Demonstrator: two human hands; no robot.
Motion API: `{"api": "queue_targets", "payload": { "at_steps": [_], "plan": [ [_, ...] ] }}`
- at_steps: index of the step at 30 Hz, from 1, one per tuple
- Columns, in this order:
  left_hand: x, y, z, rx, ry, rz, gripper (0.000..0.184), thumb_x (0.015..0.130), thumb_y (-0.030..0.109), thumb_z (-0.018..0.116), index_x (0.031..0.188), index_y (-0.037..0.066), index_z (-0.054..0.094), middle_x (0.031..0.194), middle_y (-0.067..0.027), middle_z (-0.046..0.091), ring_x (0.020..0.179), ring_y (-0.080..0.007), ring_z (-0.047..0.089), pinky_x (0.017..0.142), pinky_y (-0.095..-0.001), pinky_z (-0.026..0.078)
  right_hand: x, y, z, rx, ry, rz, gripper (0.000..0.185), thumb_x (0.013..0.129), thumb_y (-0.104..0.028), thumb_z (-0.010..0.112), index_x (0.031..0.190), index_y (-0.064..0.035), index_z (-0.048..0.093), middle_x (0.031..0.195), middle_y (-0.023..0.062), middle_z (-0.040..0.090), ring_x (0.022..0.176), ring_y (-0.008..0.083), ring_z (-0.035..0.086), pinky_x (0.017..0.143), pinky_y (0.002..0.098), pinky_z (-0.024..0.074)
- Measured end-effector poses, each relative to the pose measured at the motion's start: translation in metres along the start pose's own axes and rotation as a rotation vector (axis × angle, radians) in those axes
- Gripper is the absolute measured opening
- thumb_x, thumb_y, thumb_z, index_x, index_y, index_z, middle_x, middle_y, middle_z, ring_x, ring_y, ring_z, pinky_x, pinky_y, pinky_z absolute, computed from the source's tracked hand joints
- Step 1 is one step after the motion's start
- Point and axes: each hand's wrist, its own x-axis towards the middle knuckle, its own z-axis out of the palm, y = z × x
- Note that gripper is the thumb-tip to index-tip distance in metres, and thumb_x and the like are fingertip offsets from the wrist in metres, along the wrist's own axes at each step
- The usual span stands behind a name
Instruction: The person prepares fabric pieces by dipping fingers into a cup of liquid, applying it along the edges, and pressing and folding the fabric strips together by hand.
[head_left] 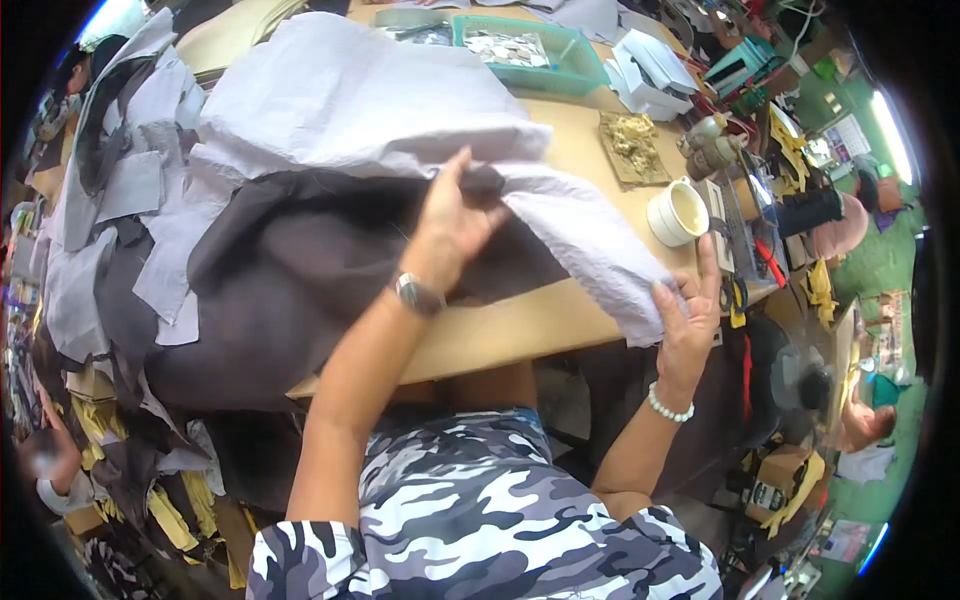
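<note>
My left hand [458, 222], with a watch on its wrist, grips a fold of dark brown cloth [330, 225] between thumb and fingers; the hand is slightly blurred. A long strip of pale lilac-grey cloth [585, 235] runs from beside that fold toward the right. At the strip's end, my right hand [688, 325] pinches its edge with the thumb, the index finger stretched out. A beaded bracelet circles the right wrist. The dark cloth spreads over the table's left front edge, and a larger pale piece [350, 90] lies behind it.
Just beyond my right hand stands a white cup [678, 213]. Behind it are small bottles [710, 150], a tray of yellowish lumps [633, 148] and a white box [652, 75]. A teal basket [580, 75] holds small pale pieces. Scissors [738, 300] lie at the right edge.
</note>
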Motion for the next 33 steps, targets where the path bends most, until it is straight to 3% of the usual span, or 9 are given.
{"api": "queue_targets", "payload": {
  "at_steps": [4,7,11,20,23,28,30,32,33],
  "plan": [
    [0.012,0.023,0.021,0.081,-0.078,0.106,0.037,0.084,0.019,0.068,0.114,0.005,0.052,0.108,-0.0112,0.061,0.1,-0.0253,0.059,0.088,-0.0428,0.051,-0.022,-0.006,-0.011,-0.041,0.101,0.009,0.073,0.082,0.006,0.063,0.144,-0.0019,0.026,0.086,0.0041,0.06,0.084,0.0081,0.056,0.08,0.0201,0.0426],
    [-0.004,0.036,0.032,0.223,-0.14,0.186,0.039,0.082,0.02,0.069,0.115,0.007,0.053,0.109,-0.0096,0.061,0.1,-0.0236,0.06,0.088,-0.0414,0.05,-0.02,-0.004,-0.021,0.069,0.12,0.041,0.071,0.081,0.007,0.063,0.143,-0.0014,0.028,0.092,0.0062,0.06,0.087,0.0098,0.057,0.081,0.0222,0.044],
    [-0.022,0.06,0.031,0.365,-0.01,0.315,0.04,0.079,0.021,0.073,0.113,0.008,0.056,0.107,-0.0063,0.061,0.102,-0.0221,0.058,0.088,-0.0435,0.047,-0.01,-0.014,-0.016,0.326,0.16,0.175,0.071,0.081,0.006,0.064,0.142,-0.0011,0.03,0.1,0.0102,0.06,0.093,0.0136,0.058,0.085,0.0253,0.0462],
    [-0.009,0.061,0.024,0.521,0.058,0.318,0.043,0.073,0.027,0.078,0.107,0.005,0.061,0.101,-0.0053,0.062,0.096,-0.0189,0.057,0.082,-0.0404,0.045,-0.021,0.021,-0.023,0.444,0.104,0.326,0.07,0.081,0.008,0.063,0.142,0.0014,0.028,0.105,0.0129,0.059,0.097,0.0153,0.059,0.087,0.0268,0.047],
    [-0.007,0.062,0.022,0.532,0.032,0.309,0.036,0.077,0.025,0.075,0.106,0.01,0.06,0.101,-0.0035,0.061,0.095,-0.0198,0.058,0.085,-0.0447,0.045,-0.021,0.016,-0.02,0.387,0.097,0.308,0.073,0.08,0.007,0.063,0.143,0.0017,0.025,0.106,0.0129,0.058,0.098,0.0151,0.058,0.087,0.0263,0.0467],
    [-0.029,0.032,-0.015,0.791,0.079,0.079,0.048,0.082,0.041,0.068,0.113,0.007,0.057,0.113,-0.0062,0.059,0.107,-0.0213,0.054,0.09,-0.044,0.044,-0.045,0.024,-0.013,0.251,-0.008,0.364,0.078,0.079,0.01,0.061,0.144,0.002,0.02,0.11,0.0162,0.056,0.102,0.0168,0.056,0.088,0.0262,0.046],
    [-0.055,0.017,-0.026,0.873,0.013,-0.037,0.066,0.083,0.041,0.066,0.126,-0.004,0.045,0.128,-0.0148,0.049,0.117,-0.0256,0.048,0.095,-0.045,0.041,-0.056,0.022,-0.006,0.238,-0.036,0.415,0.08,0.078,0.012,0.06,0.145,0.0019,0.016,0.112,0.0183,0.055,0.105,0.0181,0.056,0.09,0.0261,0.0453],
    [-0.077,0.008,-0.024,1.049,0.029,0.076,0.068,0.083,0.039,0.066,0.127,-0.007,0.041,0.131,-0.0202,0.044,0.121,-0.0265,0.044,0.097,-0.0456,0.039,-0.062,0.019,-0.005,0.192,-0.095,0.454,0.086,0.079,0.016,0.056,0.148,-0.0023,0.008,0.119,0.0221,0.052,0.108,0.0194,0.055,0.091,0.027,0.0449],
    [-0.079,0.007,-0.025,1.033,0.105,0.131,0.068,0.081,0.038,0.07,0.122,-0.008,0.043,0.122,-0.0206,0.051,0.115,-0.0242,0.049,0.095,-0.0389,0.039,-0.064,0.018,-0.004,0.194,-0.11,0.478,0.087,0.079,0.016,0.055,0.148,-0.0035,0.007,0.12,0.0227,0.051,0.109,0.0193,0.054,0.091,0.0273,0.0449]
  ]
}}
